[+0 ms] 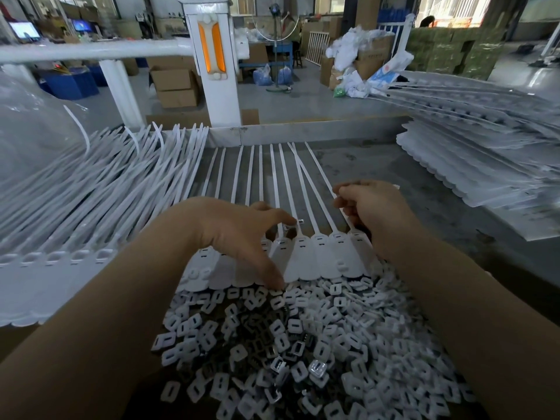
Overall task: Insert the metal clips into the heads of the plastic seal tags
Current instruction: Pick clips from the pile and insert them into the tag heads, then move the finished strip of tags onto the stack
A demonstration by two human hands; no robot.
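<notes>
A strip of joined white seal tags lies across the grey desk, heads toward the person and tails running away. Just in front of it spreads a heap of white clips with darker metal pieces among them.

The left hand is spread over the strip, its thumb down at the heap's far edge and a fingertip pinching what looks like a small clip above a tag neck, though it is too tiny to be sure. The right hand is curled, gripping the tails at the strip's right end.

This looks like mid-insertion along the row. The next move likely calls for lining the clip up with a head slot and pressing it home while the right hand steadies the strip.
</notes>
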